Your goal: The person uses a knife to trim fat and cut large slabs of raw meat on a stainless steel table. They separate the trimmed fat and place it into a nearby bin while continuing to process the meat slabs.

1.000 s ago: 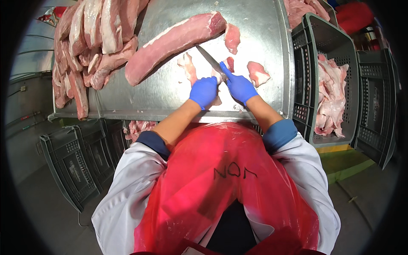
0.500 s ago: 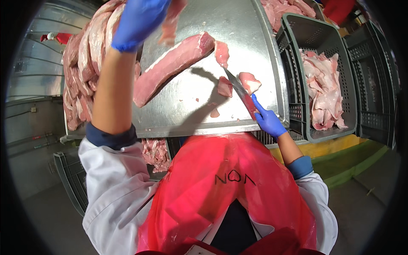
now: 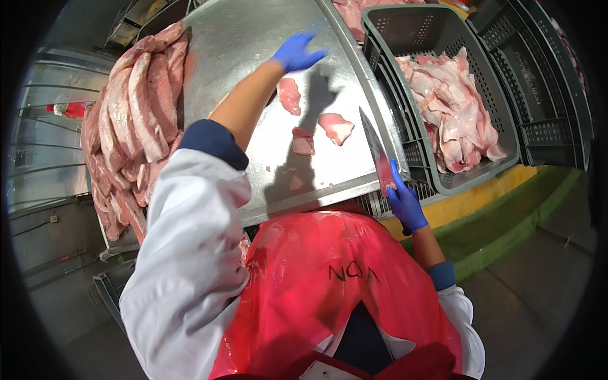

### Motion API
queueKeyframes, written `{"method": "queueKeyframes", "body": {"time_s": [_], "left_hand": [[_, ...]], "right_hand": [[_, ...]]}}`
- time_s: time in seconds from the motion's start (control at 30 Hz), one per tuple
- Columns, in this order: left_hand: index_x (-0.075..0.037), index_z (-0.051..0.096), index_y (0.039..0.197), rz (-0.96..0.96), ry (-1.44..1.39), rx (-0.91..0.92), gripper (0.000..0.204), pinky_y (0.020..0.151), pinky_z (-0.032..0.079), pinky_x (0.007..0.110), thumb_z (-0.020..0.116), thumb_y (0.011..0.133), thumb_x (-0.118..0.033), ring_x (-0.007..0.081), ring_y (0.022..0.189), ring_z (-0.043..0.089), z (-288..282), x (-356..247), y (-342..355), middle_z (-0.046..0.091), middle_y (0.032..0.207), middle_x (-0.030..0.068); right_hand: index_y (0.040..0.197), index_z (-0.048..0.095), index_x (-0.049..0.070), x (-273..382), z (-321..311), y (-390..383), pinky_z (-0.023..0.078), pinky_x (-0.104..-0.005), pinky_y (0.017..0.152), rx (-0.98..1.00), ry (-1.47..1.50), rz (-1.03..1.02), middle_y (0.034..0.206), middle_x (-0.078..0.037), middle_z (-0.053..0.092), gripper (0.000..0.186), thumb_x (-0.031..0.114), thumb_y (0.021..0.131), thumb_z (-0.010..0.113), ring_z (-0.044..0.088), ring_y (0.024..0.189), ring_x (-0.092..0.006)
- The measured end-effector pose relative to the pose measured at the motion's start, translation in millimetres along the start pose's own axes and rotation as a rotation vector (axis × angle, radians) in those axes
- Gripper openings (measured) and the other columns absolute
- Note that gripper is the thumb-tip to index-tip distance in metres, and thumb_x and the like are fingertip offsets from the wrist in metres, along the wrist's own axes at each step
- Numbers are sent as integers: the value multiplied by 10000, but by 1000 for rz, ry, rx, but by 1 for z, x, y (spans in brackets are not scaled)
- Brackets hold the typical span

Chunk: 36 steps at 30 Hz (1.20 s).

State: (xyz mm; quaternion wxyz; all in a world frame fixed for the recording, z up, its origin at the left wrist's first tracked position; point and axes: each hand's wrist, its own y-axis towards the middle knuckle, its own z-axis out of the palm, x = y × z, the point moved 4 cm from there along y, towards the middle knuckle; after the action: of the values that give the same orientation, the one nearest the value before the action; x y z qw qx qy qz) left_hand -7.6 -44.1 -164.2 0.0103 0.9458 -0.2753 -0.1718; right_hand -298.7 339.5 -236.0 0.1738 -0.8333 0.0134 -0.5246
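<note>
My left hand (image 3: 299, 53), in a blue glove, is held over the metal tray (image 3: 244, 31) with its fingers spread and nothing in them. A small meat scrap (image 3: 289, 96) lies just below it. Two more pieces, a pale-edged trimming (image 3: 336, 128) and a reddish piece (image 3: 303, 140), are nearer to me. Gloved in blue too, my right hand (image 3: 406, 204) grips a knife (image 3: 380, 158) at the tray's front right corner, blade pointing away from me. My left forearm covers part of the tray, so whatever lies under it is hidden.
Long strips of meat (image 3: 136, 107) are piled at the left. A grey perforated crate (image 3: 484, 174) on the right contains pale trimmings (image 3: 449, 104). Another dark crate (image 3: 538, 82) stands beyond it. My red apron (image 3: 316, 266) is against the tray's near edge.
My left hand has swung right and no longer holds its strip of meat. The knife tip has come away from the scraps toward the right. The long loin is no longer plainly visible.
</note>
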Motion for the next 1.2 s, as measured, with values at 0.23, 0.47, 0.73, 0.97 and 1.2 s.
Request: {"method": "queueKeyframes", "body": {"time_s": [0.23,0.47,0.73,0.97,1.2], "left_hand": [[-194,524,1427,-16,22,53,809,1110,227,697,736,756,-593,475,1405,332,117,-67,-180,426,1479,221],[-229,647,1171,66,-15,19,347,1080,298,616,673,844,-342,350,1305,451,135,-111,-170,546,1289,81],[-271,731,965,-239,125,-250,201,957,399,495,693,782,-195,296,1113,553,40,69,-419,608,1090,50],[-250,738,1038,-788,137,-65,211,878,480,477,670,839,-231,354,1058,571,-4,158,-665,633,1114,102],[-103,701,1080,-1072,348,-357,285,929,471,472,699,829,-240,362,1101,568,-16,149,-802,613,1176,140]], "right_hand": [[1625,149,297,-35,-10,-54,421,-312,490,-118,-74,162,601,-39,489,771,48,982,492,448,501,-114],[1611,244,257,-5,-11,-26,429,-249,496,-65,40,246,640,30,498,676,103,1004,502,427,523,-62],[1625,177,281,29,28,35,407,-227,499,155,-31,80,698,33,478,742,16,1002,479,404,551,-42],[1623,183,275,69,87,104,432,-254,504,358,-198,-24,708,21,527,756,23,990,511,431,537,-56],[1621,183,313,102,141,140,385,-228,476,387,-43,43,670,52,449,767,-13,998,492,391,540,-42]]}}
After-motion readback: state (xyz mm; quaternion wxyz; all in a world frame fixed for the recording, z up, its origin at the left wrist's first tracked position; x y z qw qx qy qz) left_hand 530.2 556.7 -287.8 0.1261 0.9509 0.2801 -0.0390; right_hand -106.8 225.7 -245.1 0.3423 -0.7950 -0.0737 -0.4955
